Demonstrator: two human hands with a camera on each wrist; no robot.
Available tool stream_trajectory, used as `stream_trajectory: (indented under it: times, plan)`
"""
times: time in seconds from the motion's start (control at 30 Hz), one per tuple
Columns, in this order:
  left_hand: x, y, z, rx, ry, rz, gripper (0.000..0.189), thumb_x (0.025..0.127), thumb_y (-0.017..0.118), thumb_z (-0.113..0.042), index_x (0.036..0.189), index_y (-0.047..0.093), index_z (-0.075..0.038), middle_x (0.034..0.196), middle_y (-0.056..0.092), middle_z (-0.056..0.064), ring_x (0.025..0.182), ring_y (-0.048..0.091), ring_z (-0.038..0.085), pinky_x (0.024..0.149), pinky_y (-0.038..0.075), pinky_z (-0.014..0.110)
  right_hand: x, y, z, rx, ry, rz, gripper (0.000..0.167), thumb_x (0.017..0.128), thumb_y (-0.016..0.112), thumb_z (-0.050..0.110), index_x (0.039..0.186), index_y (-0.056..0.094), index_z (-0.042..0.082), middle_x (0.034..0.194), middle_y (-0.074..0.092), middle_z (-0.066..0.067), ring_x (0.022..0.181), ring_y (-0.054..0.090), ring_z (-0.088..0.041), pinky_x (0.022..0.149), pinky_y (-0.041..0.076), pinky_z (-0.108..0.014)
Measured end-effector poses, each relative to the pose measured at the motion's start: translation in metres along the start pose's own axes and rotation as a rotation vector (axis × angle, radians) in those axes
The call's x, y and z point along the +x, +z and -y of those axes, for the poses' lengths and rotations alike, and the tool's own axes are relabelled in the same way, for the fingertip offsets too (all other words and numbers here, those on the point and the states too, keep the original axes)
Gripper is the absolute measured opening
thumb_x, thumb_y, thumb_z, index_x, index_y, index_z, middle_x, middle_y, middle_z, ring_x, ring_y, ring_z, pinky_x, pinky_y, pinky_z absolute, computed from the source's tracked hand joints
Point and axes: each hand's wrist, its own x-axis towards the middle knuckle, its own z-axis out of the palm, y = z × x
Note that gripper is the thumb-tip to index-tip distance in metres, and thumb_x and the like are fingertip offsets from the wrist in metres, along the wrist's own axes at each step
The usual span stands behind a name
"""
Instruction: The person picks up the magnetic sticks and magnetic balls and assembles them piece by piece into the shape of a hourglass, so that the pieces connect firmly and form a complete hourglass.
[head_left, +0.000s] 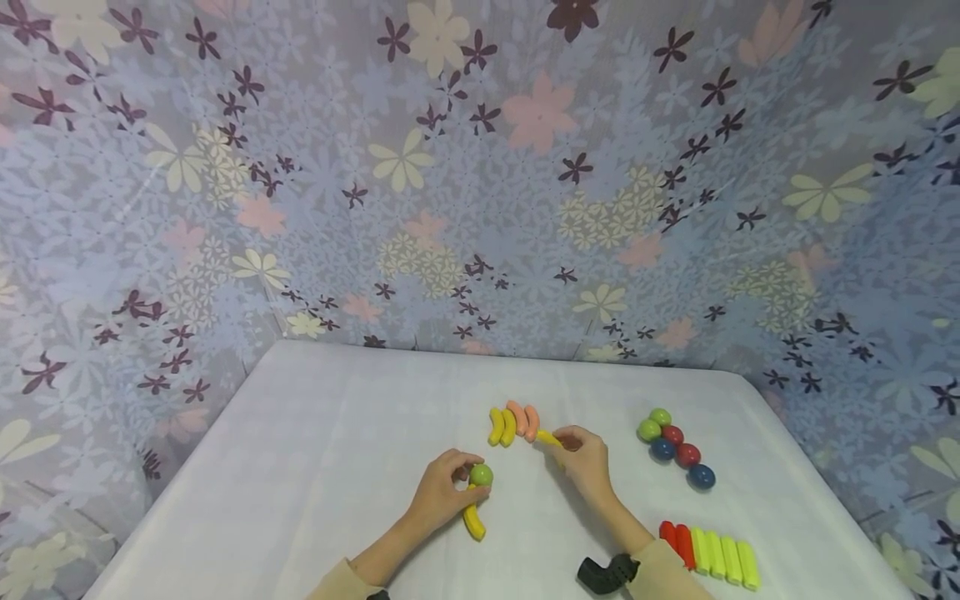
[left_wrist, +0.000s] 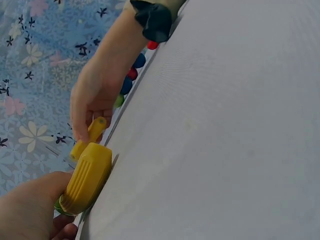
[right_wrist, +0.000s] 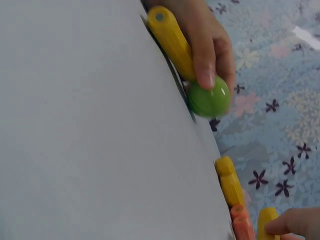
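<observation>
Ball, round, green and shiny [head_left: 481, 476], is pinched by the left hand [head_left: 444, 490], with thumb and fingers bent around it. One curved yellow piece, shaped like a banana with long ridges [head_left: 475, 524], is on the near side of the ball, and its far end comes up right under the thumb. I can't tell if that hand is gripping it too.

Over to the right, the right hand [head_left: 590, 465] pinches a second ridged yellow piece [head_left: 547, 437]. It is just beside two bendy peach-coloured pieces [head_left: 532, 422]. Left of those lie two curved yellow pieces [head_left: 496, 426], side by side like little bananas.

Farther right is a bunch of smooth, glossy balls: two green balls [head_left: 649, 430], two red balls [head_left: 687, 455] and two dark blue balls [head_left: 701, 477]. At the near right, two straight red sticks [head_left: 684, 546] lie next to four straight yellow-green sticks [head_left: 717, 556].

Everything is on a flat white table [head_left: 337, 433]. Behind it hangs a blue-grey backdrop full of flowers [head_left: 480, 208]. A black band [head_left: 607, 575] is on the right wrist.
</observation>
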Motion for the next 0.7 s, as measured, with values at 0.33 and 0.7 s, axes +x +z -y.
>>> stream_trajectory:
  times: [0.33,0.7]
  plan:
    - [0.000,0.001,0.001,-0.003,0.012,-0.010,0.035,0.075,0.079,-0.023,0.106,0.069,-0.010,0.091,0.062,-0.001,0.078,0.053,0.006,0.070,0.045,0.018,-0.022,0.025,0.014,0.055,-0.077,0.159,0.018,0.072,0.077,0.000,0.089,0.071,0.003,0.082,0.069,-0.011,0.063,0.058,-0.008,0.043,0.045,-0.021]
    - [0.000,0.001,-0.001,0.008,-0.017,0.000,0.036,0.075,0.079,-0.022,0.107,0.068,-0.010,0.092,0.062,-0.001,0.080,0.054,0.007,0.072,0.046,0.019,-0.029,0.034,0.018,0.000,-0.219,0.233,0.019,0.068,0.074,-0.001,0.085,0.072,0.007,0.080,0.070,-0.005,0.070,0.059,-0.003,0.066,0.049,-0.019]
